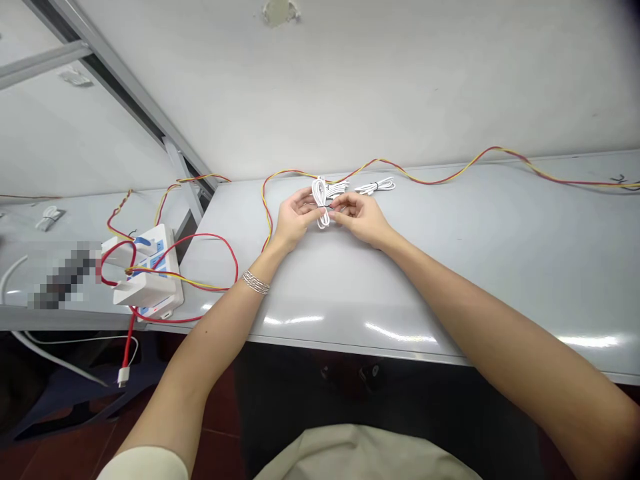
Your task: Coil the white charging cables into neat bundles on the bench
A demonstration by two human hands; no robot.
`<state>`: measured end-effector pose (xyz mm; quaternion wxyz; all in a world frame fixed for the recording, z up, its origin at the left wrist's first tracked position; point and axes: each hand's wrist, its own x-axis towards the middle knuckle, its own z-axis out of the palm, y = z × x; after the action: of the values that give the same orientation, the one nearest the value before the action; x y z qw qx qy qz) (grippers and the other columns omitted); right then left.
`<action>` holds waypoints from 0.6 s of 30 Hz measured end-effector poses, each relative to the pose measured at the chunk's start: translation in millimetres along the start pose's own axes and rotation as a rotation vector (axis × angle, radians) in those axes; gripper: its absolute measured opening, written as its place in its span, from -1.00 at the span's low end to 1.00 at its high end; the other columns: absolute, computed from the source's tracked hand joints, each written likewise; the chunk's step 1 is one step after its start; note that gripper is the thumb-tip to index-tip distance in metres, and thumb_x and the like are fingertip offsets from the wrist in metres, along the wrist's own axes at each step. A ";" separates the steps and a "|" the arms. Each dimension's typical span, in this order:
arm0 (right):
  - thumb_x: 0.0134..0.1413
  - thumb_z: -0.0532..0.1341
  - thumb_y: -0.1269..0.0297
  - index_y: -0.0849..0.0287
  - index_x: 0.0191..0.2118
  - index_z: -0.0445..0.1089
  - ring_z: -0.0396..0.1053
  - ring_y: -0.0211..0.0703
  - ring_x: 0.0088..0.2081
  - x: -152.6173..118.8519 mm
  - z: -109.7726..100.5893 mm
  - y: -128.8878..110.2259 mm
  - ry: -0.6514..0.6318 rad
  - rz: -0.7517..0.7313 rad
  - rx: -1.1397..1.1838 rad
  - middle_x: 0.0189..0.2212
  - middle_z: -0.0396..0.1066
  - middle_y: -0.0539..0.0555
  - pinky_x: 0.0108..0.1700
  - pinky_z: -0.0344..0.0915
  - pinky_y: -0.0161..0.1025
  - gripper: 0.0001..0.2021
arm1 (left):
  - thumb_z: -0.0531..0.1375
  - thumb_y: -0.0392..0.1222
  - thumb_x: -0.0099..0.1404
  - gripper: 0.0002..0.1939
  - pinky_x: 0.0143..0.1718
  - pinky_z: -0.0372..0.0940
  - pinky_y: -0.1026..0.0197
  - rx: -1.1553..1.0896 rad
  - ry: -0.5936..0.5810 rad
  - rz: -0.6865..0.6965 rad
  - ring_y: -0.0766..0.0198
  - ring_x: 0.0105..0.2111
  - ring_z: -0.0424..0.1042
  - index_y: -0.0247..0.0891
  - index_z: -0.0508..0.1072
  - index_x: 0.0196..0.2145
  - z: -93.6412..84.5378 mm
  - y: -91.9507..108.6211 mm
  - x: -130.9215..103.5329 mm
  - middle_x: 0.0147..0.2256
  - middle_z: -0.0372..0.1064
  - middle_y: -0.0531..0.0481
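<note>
A white cable (319, 192), coiled into a bundle with loops above and below its middle, is held up over the grey table. My left hand (295, 217) is closed on the bundle from its left side, thumb across the middle. From the right, my right hand (363, 217) pinches at a thin black tie (329, 206) that runs round the bundle's waist. Just behind the held bundle lies another white cable bundle (338, 190), partly hidden by it. A further tied white cable bundle (376, 186) rests on the table behind my right hand.
A white power strip (173, 293) with blue sockets and plugged-in white adapters stands at the left. Red and yellow wires (440, 181) run along the wall. Another cable bundle (50, 218) lies on the far-left table. A red cable (129, 343) hangs over the front edge.
</note>
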<state>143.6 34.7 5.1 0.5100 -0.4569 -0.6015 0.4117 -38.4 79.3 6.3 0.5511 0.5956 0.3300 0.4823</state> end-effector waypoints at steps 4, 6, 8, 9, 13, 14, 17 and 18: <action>-0.06 0.47 0.02 0.15 -0.26 0.45 0.31 -0.23 -0.46 0.2 0.2 -0.6 -0.001 -0.008 -0.005 -0.37 0.46 0.05 -0.40 0.26 -0.23 -0.63 | 0.54 -0.14 -0.10 -0.33 -0.03 0.45 0.05 -0.025 0.010 -0.005 0.10 -0.14 0.57 -0.28 0.47 -0.03 0.6 -0.3 0.3 -0.14 0.57 -0.11; -0.05 0.45 0.05 0.15 -0.26 0.46 0.30 -0.24 -0.46 0.3 0.5 -1.2 -0.005 -0.016 -0.008 -0.38 0.46 0.05 -0.40 0.25 -0.23 -0.67 | 0.53 -0.15 -0.09 -0.32 0.00 0.44 0.04 -0.035 0.010 -0.005 0.08 -0.11 0.57 -0.28 0.45 -0.02 0.8 0.3 -0.2 -0.13 0.56 -0.10; -0.04 0.44 0.09 0.16 -0.25 0.47 0.28 -0.26 -0.48 0.2 1.1 -1.6 -0.010 -0.020 -0.011 -0.38 0.45 0.04 -0.40 0.23 -0.24 -0.70 | 0.53 -0.16 -0.07 -0.31 0.02 0.44 0.04 -0.046 -0.006 -0.008 0.09 -0.10 0.58 -0.27 0.43 0.01 0.8 1.1 -0.9 -0.15 0.55 -0.09; -0.04 0.43 0.11 0.17 -0.25 0.47 0.27 -0.27 -0.48 0.1 1.4 -1.7 -0.013 -0.018 -0.014 -0.39 0.45 0.04 -0.40 0.22 -0.24 -0.71 | 0.53 -0.17 -0.06 -0.30 0.02 0.44 0.04 -0.055 -0.017 -0.009 0.10 -0.12 0.58 -0.27 0.42 0.03 0.8 1.5 -1.3 -0.16 0.55 -0.08; -0.06 0.42 0.16 0.19 -0.25 0.45 0.28 -0.27 -0.48 -0.7 2.6 -1.0 -0.018 -0.003 -0.047 -0.42 0.44 0.03 -0.39 0.22 -0.23 -0.72 | 0.53 -0.23 -0.07 -0.26 0.04 0.44 0.05 -0.100 -0.049 -0.018 0.17 -0.16 0.57 -0.24 0.39 0.06 0.9 3.0 -2.3 -0.16 0.56 -0.07; -0.07 0.42 0.16 0.18 -0.25 0.44 0.29 -0.27 -0.47 -0.9 2.9 -0.7 -0.016 0.002 -0.059 -0.41 0.44 0.02 -0.38 0.22 -0.23 -0.72 | 0.53 -0.25 -0.07 -0.26 0.05 0.43 0.05 -0.109 -0.050 -0.019 0.17 -0.16 0.57 -0.23 0.39 0.07 0.9 3.0 -2.4 -0.15 0.56 -0.07; -0.10 0.41 0.15 0.16 -0.27 0.43 0.30 -0.26 -0.47 -1.2 3.6 -0.3 -0.005 0.009 -0.084 -0.40 0.42 0.00 -0.36 0.23 -0.21 -0.71 | 0.51 -0.27 -0.06 -0.25 0.11 0.41 0.01 -0.110 -0.065 -0.018 0.14 -0.10 0.58 -0.20 0.37 0.08 0.4 2.1 -2.1 -0.11 0.57 -0.09; -0.10 0.41 0.16 0.16 -0.27 0.43 0.30 -0.25 -0.47 -1.2 3.8 -0.3 -0.002 0.008 -0.091 -0.41 0.41 -0.01 -0.36 0.23 -0.21 -0.71 | 0.51 -0.26 -0.06 -0.25 0.11 0.40 0.00 -0.104 -0.075 -0.017 0.12 -0.08 0.58 -0.20 0.37 0.09 0.2 1.5 -2.0 -0.10 0.57 -0.11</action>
<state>139.9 33.4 4.6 0.4861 -0.4816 -0.6183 0.3865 -39.0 77.1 7.3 0.5973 0.5809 0.2886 0.4718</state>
